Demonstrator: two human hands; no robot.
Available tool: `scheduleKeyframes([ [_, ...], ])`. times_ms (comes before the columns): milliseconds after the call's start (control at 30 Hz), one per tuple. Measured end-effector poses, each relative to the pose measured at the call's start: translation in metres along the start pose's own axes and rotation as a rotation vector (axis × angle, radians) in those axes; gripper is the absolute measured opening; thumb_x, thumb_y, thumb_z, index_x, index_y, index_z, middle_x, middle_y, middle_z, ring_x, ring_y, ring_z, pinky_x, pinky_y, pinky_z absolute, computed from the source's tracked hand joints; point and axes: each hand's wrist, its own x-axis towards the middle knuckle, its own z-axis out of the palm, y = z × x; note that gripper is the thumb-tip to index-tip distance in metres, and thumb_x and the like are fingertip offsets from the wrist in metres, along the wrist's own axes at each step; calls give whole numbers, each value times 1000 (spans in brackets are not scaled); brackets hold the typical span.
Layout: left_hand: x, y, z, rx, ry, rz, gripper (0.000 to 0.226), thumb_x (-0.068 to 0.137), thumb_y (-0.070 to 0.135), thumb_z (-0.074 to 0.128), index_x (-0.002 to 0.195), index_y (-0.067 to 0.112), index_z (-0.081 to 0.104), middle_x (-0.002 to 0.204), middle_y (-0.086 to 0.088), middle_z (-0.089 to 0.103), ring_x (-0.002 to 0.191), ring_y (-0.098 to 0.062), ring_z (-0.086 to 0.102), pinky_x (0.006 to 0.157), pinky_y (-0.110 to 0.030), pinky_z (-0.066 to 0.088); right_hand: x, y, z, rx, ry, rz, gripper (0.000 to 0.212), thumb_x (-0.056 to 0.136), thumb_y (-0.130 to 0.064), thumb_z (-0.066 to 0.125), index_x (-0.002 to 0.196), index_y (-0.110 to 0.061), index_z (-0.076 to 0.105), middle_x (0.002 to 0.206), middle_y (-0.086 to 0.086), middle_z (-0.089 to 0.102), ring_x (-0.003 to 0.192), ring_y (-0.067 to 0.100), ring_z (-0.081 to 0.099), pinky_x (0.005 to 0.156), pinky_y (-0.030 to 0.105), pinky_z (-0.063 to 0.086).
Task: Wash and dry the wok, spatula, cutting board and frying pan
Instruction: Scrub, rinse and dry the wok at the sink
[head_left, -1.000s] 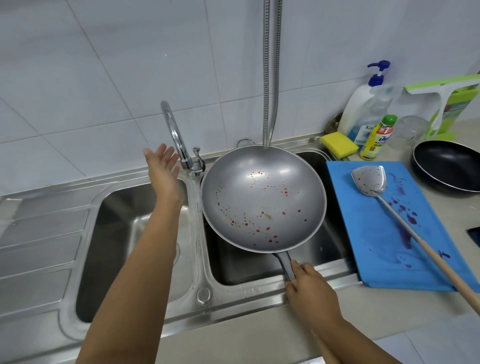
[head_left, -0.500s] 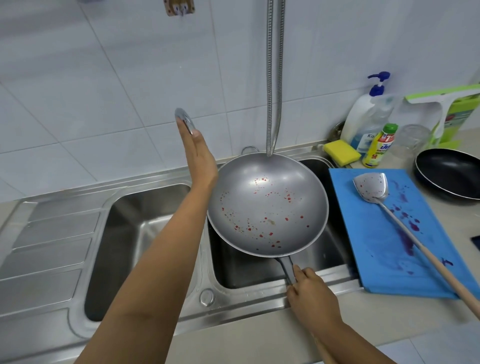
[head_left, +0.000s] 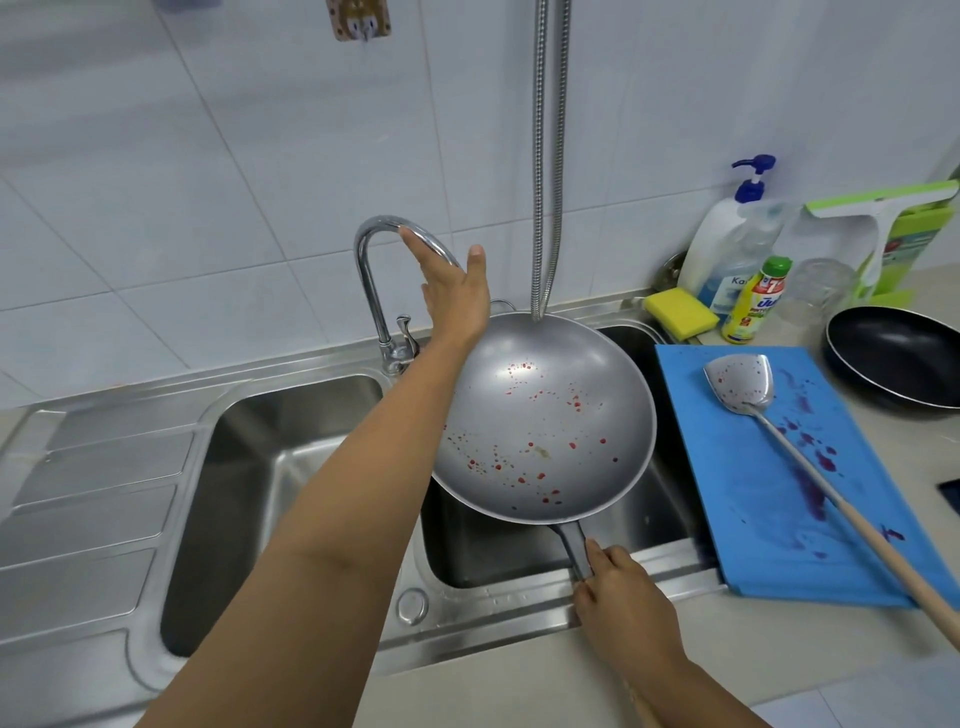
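Since last frame the left hand (head_left: 452, 291) went up from beside the faucet (head_left: 371, 280) onto its arch, and the spout now points toward the wok (head_left: 545, 415). Nothing washed yet, no water visible: wok held over the sink basin (head_left: 493, 556), red specks inside; spatula (head_left: 737, 384) on the stained cutting board (head_left: 753, 493) just right of it; frying pan (head_left: 893, 364) further right on the counter (head_left: 519, 691). Left fingers (head_left: 415, 244) straight, together, laid on the spout; right hand (head_left: 623, 608) curls its fingers round the wok handle (head_left: 574, 545).

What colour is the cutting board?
Blue, with purple stains; the cutting board shows best in the head view.
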Motion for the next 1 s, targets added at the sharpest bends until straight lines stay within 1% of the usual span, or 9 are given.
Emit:
scheduleKeyframes([
  [100, -13, -16, -8, -9, 76, 110, 72, 97, 55, 32, 151, 40, -14, 163, 1, 15, 142, -31, 34, 117, -47, 24, 0, 0, -1, -11, 5, -3, 54, 100, -33, 38, 152, -24, 28, 131, -7, 46, 108, 8, 53, 85, 20, 48],
  [200, -17, -52, -23, 42, 169, 155, 60, 103, 46, 26, 157, 27, 6, 163, 7, 12, 148, -15, 19, 122, -39, 16, 1, -1, -1, -13, 7, 0, 54, 100, -33, 38, 152, -24, 27, 131, -7, 46, 107, 8, 53, 84, 19, 48],
  [267, -11, -78, -35, 175, 174, 99, 60, 103, 36, 31, 157, 21, 12, 163, 2, 13, 149, -14, 15, 122, -41, 16, 1, -1, -1, -14, 4, -1, 54, 100, -32, 38, 152, -24, 27, 131, -7, 47, 106, 8, 54, 84, 19, 48],
  [400, 7, -104, -56, 574, 4, 61, 66, 97, 12, 40, 156, 11, 11, 163, -7, 12, 150, -21, 11, 120, -47, 16, 0, -1, -1, -4, 5, -6, 53, 100, -32, 39, 152, -23, 28, 131, -6, 47, 107, 8, 54, 85, 19, 49],
  [567, 27, -110, -60, 928, -275, 42, 66, 100, 20, 35, 156, 9, 2, 164, -10, 2, 150, -26, 6, 120, -49, 9, 0, 0, 0, 6, 3, -1, 54, 101, -35, 40, 152, -24, 27, 133, -7, 46, 109, 8, 53, 88, 19, 49],
  [633, 28, -113, -59, 1016, -320, 56, 68, 101, 25, 37, 156, 7, 2, 164, -10, 1, 150, -27, 7, 120, -48, 11, 0, 1, 1, 7, 3, -7, 55, 100, -36, 40, 152, -24, 27, 133, -9, 45, 111, 7, 53, 90, 19, 49],
  [733, 30, -114, -58, 1062, -271, 77, 67, 99, 22, 39, 156, 8, 7, 163, -10, 7, 149, -27, 15, 119, -46, 16, 2, 1, 1, 4, 8, -13, 55, 101, -38, 39, 153, -25, 26, 137, -9, 43, 115, 7, 52, 93, 19, 48],
  [867, 32, -113, -60, 1095, -235, 115, 62, 96, 17, 44, 152, 8, 21, 157, -11, 27, 138, -31, 36, 109, -46, 34, 3, 1, 0, 9, 14, 1, 54, 100, -35, 40, 152, -25, 28, 134, -8, 45, 109, 7, 53, 87, 19, 48],
  [1000, 19, -116, -61, 1083, -200, 104, 56, 94, 14, 46, 147, 6, 29, 149, -13, 37, 130, -33, 44, 100, -45, 40, 2, 2, 2, -2, 8, 3, 53, 100, -34, 39, 151, -25, 29, 132, -8, 45, 107, 7, 53, 80, 17, 48],
])
